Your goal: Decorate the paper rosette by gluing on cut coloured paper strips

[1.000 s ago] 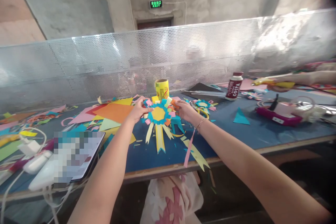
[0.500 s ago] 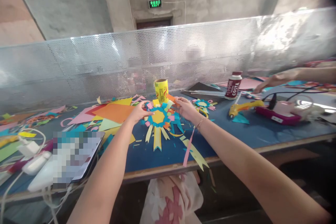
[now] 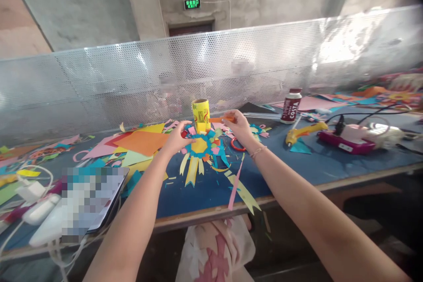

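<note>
Across the blue counter (image 3: 297, 172) coloured scraps (image 3: 142, 141) lie thick, with a glue gun (image 3: 304, 132) and a bottle (image 3: 291, 105) off to the right. Near the middle lies the rosette (image 3: 200, 146), flat, yellow centre up, its ribbon tails running back toward the person.

The left hand (image 3: 176, 136) sits at the rosette's upper left rim, fingers curled against the petals. Whether they pinch the paper or only rest on it I cannot tell. The right hand (image 3: 239, 128) hovers beyond the rosette's right side, apart from it, thumb and fingers pinched on an orange strip (image 3: 220, 119).

The strip's long axis runs roughly level, its free end pointing left at the yellow roll (image 3: 201, 114), which stands just behind the rosette. The rosette thus lies below and left of the right hand, on the person's side. The left hand is the nearer one.
</note>
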The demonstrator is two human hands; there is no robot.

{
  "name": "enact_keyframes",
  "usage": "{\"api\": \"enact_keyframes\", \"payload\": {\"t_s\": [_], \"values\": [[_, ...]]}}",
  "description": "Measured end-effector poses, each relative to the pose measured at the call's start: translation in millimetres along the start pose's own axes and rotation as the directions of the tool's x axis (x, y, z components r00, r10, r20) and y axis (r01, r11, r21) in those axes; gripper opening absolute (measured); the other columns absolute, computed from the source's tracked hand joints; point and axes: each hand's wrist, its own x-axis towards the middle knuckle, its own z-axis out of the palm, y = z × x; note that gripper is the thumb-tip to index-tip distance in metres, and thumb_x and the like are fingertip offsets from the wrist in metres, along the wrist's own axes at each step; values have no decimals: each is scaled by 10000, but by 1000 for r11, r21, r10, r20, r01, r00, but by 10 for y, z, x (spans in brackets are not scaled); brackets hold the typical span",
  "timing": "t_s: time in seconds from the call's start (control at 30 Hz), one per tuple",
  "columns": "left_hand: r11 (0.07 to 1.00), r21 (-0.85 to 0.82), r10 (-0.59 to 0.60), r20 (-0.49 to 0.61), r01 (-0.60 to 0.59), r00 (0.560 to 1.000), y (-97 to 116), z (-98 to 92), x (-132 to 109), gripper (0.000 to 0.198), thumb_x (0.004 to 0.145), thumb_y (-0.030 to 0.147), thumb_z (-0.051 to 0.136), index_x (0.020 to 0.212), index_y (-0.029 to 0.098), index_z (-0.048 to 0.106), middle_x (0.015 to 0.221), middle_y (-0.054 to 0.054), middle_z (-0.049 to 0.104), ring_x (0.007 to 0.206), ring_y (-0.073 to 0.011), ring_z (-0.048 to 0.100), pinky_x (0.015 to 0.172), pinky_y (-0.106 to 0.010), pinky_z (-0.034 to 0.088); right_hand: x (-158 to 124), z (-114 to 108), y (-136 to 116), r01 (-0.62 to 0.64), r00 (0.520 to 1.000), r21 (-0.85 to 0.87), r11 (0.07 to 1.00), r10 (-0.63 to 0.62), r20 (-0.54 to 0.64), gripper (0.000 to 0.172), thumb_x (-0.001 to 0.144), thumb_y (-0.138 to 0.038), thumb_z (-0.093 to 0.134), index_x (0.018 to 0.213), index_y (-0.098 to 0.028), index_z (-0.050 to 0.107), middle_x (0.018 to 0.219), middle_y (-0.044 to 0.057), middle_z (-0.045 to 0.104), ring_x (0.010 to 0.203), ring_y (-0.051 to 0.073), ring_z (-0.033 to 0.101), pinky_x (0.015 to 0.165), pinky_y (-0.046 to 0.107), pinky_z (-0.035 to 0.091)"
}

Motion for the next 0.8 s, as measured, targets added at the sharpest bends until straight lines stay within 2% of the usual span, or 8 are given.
{"api": "enact_keyframes", "payload": {"t_s": [0.17, 0.33, 0.4, 0.47, 0.57, 0.67, 0.73, 0.8], "values": [[995, 102, 11, -13, -10, 1000, 133, 40, -26, 608, 626, 169, 774, 1185, 210, 540, 1188, -86, 610, 1105, -261, 572, 944, -399, 456, -16, -2, -69, 87, 996, -92, 992, -88, -9, 344, 700, -314, 657, 989, -219, 496, 974, 50, 652, 924, 192, 623, 863, 381, 495], [984, 147, 104, -49, -96, 993, 181, 70, -34, 648, 601, 150, 792, 1190, 213, 532, 1260, -108, 579, 1168, -269, 547, 1010, -427, 421, 66, 46, -189, 116, 992, -244, 963, -125, -20, 298, 708, -269, 622, 982, -200, 529, 902, 29, 623, 813, 171, 591, 762, 338, 485], [979, 171, 124, -48, -114, 991, 183, 79, -36, 666, 594, 143, 795, 1198, 205, 522, 1252, -123, 581, 1177, -276, 543, 1016, -442, 418, 149, 89, -280, 133, 991, -312, 941, -127, 41, 281, 701, -237, 620, 969, -189, 548, 877, 26, 621, 776, 162, 577, 729, 316, 470], [975, 182, 138, -43, -128, 989, 181, 88, -41, 706, 599, 137, 790, 1235, 204, 492, 1251, -130, 580, 1173, -277, 549, 1007, -451, 427, 247, 147, -382, 175, 979, -394, 903, -118, 164, 283, 690, -194, 621, 968, -182, 573, 860, 23, 623, 754, 155, 566, 713, 299, 452], [967, 205, 160, -29, -151, 987, 171, 101, -49, 740, 625, 139, 774, 1286, 204, 450, 1261, -133, 575, 1173, -273, 554, 1005, -455, 431, 391, 247, -513, 251, 931, -526, 813, -53, 362, 300, 669, -137, 621, 966, -181, 610, 829, 15, 622, 721, 145, 546, 683, 278, 421], [956, 242, 174, -29, -162, 984, 152, 111, -52, 723, 646, 154, 765, 1294, 200, 447, 1284, -133, 563, 1201, -277, 535, 1026, -456, 414, 503, 331, -592, 305, 868, -591, 746, 39, 496, 339, 661, -114, 624, 993, -182, 629, 829, 13, 618, 692, 132, 522, 632, 254, 395], [956, 243, 179, -36, -165, 983, 139, 113, -49, 714, 652, 160, 760, 1292, 206, 450, 1304, -130, 550, 1222, -278, 521, 1040, -454, 402, 560, 368, -625, 320, 810, -585, 746, 105, 577, 375, 665, -106, 618, 1032, -183, 628, 842, 12, 623, 677, 120, 514, 598, 237, 382], [961, 221, 178, -43, -164, 983, 133, 113, -44, 699, 660, 162, 752, 1290, 207, 454, 1308, -132, 546, 1233, -277, 512, 1052, -450, 389, 609, 396, -652, 331, 732, -565, 756, 172, 660, 399, 668, -85, 601, 1054, -184, 627, 856, 12, 634, 670, 111, 516, 575, 227, 373]]}}
